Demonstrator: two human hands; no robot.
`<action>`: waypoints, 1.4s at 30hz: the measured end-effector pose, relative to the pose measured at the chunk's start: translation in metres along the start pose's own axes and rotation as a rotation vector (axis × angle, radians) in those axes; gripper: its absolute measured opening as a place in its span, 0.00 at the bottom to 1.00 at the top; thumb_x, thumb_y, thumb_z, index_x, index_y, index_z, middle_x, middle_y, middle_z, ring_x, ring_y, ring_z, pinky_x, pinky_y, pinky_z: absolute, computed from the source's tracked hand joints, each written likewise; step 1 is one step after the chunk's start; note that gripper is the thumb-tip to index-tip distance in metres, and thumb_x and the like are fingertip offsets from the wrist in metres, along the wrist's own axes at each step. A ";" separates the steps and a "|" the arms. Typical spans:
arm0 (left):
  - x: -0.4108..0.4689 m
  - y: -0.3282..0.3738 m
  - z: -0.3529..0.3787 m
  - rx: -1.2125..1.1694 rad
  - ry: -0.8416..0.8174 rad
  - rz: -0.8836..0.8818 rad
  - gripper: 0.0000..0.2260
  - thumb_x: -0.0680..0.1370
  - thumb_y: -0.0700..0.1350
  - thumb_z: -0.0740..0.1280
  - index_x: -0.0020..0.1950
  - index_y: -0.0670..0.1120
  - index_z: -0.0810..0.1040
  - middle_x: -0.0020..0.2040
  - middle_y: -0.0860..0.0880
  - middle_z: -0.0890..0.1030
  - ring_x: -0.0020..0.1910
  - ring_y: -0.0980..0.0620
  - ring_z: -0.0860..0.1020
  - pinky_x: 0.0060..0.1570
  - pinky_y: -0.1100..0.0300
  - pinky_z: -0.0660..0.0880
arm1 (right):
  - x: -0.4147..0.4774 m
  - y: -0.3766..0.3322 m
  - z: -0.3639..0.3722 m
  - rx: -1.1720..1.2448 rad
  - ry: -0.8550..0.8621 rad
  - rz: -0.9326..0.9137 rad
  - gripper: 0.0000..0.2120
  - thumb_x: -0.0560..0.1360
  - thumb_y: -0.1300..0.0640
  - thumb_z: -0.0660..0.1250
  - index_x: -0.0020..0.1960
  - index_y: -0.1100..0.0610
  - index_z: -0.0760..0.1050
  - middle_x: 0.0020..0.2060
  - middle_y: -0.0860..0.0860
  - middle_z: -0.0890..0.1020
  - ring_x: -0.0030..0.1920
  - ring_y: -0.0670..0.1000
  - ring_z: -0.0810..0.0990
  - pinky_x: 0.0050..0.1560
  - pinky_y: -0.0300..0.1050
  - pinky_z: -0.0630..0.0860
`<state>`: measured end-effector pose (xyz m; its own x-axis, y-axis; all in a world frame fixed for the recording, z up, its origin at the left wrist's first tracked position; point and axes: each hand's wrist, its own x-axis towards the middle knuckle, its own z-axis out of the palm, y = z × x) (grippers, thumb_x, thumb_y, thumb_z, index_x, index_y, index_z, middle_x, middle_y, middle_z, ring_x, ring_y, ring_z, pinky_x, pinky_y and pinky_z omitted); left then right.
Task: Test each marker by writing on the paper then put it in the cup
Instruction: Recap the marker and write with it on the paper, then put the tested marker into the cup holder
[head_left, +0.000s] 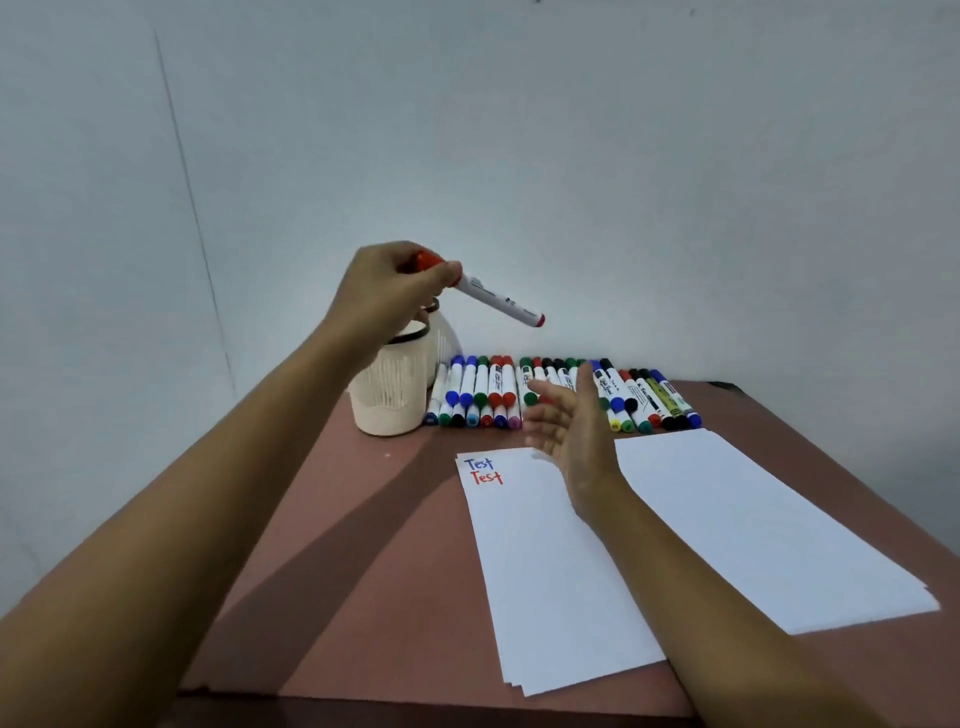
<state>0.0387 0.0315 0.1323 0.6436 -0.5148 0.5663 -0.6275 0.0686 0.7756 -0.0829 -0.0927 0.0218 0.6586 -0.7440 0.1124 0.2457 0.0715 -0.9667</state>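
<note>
The left hand (387, 291) hangs directly above the cup (395, 384), its thumb and fingers pinched on the red end of a red marker (498, 299). The marker's white barrel slants down and away to the right of the cup, in the air and touching nothing else. The cup is a white slotted holder with a dark rim, standing near the far left of the table (363, 571), and the hand hides part of its mouth. The right hand (571, 426) is to the right of the cup and lower, fingers spread and relaxed, palm turned toward the cup, holding nothing. Behind it, starting just beside the cup and running right along the wall (571, 156), lies a row of markers (483, 395) with blue, green, red and black caps, packed side by side. To the right of the cup and nearer the person lies the paper (550, 571), a thin stack whose top sheet has "Test" (485, 470) written in blue and again in red at the corner closest to the cup. A second blank stack (769, 519) lies farther right of the cup, angled.
</note>
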 end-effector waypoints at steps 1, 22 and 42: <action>0.012 0.004 -0.008 0.050 0.022 0.016 0.04 0.75 0.45 0.68 0.45 0.44 0.80 0.36 0.49 0.77 0.34 0.57 0.73 0.36 0.64 0.75 | 0.000 0.003 0.000 -0.194 0.028 -0.071 0.20 0.81 0.45 0.53 0.51 0.57 0.78 0.35 0.52 0.77 0.37 0.49 0.74 0.40 0.42 0.71; 0.094 -0.071 -0.008 0.767 -0.119 -0.092 0.17 0.76 0.42 0.65 0.63 0.40 0.72 0.61 0.41 0.74 0.56 0.45 0.74 0.47 0.60 0.67 | 0.012 0.032 -0.002 -1.207 -0.110 -0.421 0.13 0.79 0.55 0.59 0.55 0.57 0.80 0.52 0.54 0.76 0.54 0.50 0.73 0.52 0.43 0.71; -0.061 -0.104 0.043 0.724 -0.493 0.067 0.16 0.81 0.47 0.57 0.66 0.45 0.73 0.63 0.45 0.74 0.59 0.50 0.72 0.59 0.59 0.67 | 0.010 0.026 0.001 -1.181 -0.101 -0.404 0.14 0.79 0.57 0.59 0.52 0.63 0.80 0.50 0.58 0.79 0.51 0.54 0.76 0.52 0.46 0.73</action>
<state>0.0454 0.0191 0.0053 0.4383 -0.8509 0.2895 -0.8885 -0.3615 0.2827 -0.0691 -0.0981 -0.0017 0.7493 -0.5158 0.4153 -0.3101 -0.8274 -0.4682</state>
